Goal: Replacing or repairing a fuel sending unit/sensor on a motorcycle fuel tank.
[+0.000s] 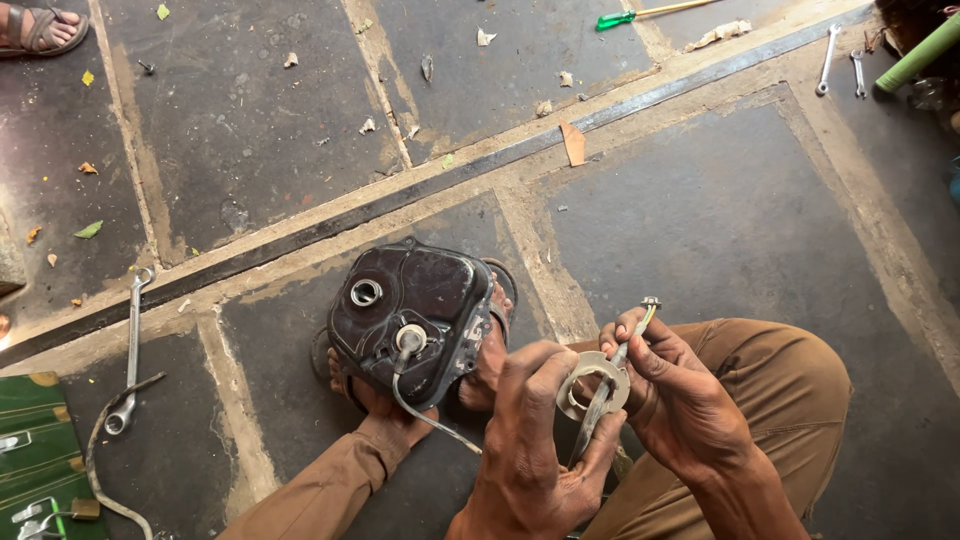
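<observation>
My left hand [530,440] and my right hand [680,400] hold a flat round metal ring [585,372] with a thin metal rod [640,322] running through it. The left fingers pinch the ring's left edge and the rod's lower end. The right fingers grip the ring's right side and the rod's upper part. Just to the left, a black, dirty tank [410,305] rests on my sandalled feet. It has a round opening [366,292] and a round fitting [410,340] from which a grey wire [430,420] trails toward my left hand.
A long spanner [130,350] lies on the stone floor at left, beside a green mat [35,450] and a loose cable [100,470]. Two spanners [828,58], a green-handled screwdriver [620,17] and a green pipe [920,55] lie at the far right. Another person's sandalled foot [40,28] is top left.
</observation>
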